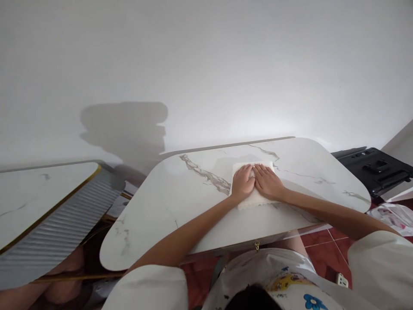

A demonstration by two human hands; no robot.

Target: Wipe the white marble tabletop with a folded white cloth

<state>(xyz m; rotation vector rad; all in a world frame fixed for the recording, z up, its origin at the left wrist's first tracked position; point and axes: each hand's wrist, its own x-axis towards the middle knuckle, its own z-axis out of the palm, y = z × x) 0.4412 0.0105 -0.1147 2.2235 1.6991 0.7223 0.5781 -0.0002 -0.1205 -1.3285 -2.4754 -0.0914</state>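
From where I stand, I see a person at a white marble-patterned table [145, 215], both bare arms stretched forward over its top; the left hand [243, 183] and the right hand [267, 183] lie side by side on a white cloth [253, 200], palms down, thumb sides close together, fingers extended across the fabric rather than curled around it; the cloth lies flat on the tabletop, right of the brownish vein [206, 174], its edges showing around both hands; beyond the table rises a plain pale wall [206, 64] with a dark shadow on it; at the far left is another marble-patterned top [41, 193], edged in gold above a ribbed grey side [67, 224]; past the table's right end lies a black case [374, 170], with a clear plastic bag [393, 217] near it; below, a white socket block [342, 280] rests on red floor tiles [322, 247].
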